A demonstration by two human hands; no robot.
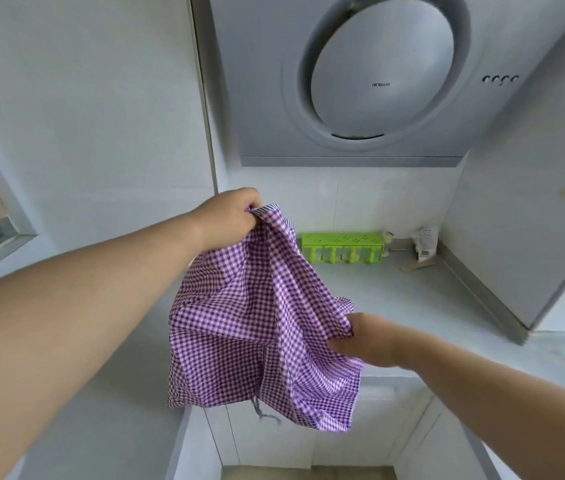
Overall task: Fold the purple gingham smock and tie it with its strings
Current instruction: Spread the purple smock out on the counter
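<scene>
The extractor hood (360, 81) fills the wall ahead of me, its round grey face carrying the one word I can read, ROBAM, in small dark letters under the middle; the four marks at its right edge look like control symbols, not writing. Below it runs the pale counter (412, 299), which I judge is where the folding will be done.

I hold the smock (246, 306) up in the air over the counter's near edge, clear of the surface, so it hangs open and I can find its edges. My left hand (229, 218) is raised high, fingers bunched tight round the top corner. My right hand (360, 337) sits lower and to the side, pinching a fold at the side edge. A thin grey string (259, 410) dangles loose from the bottom hem, untied.

At the back stand a green rack (341, 247) and a crumpled packet (425, 242), its print too small to read.
</scene>
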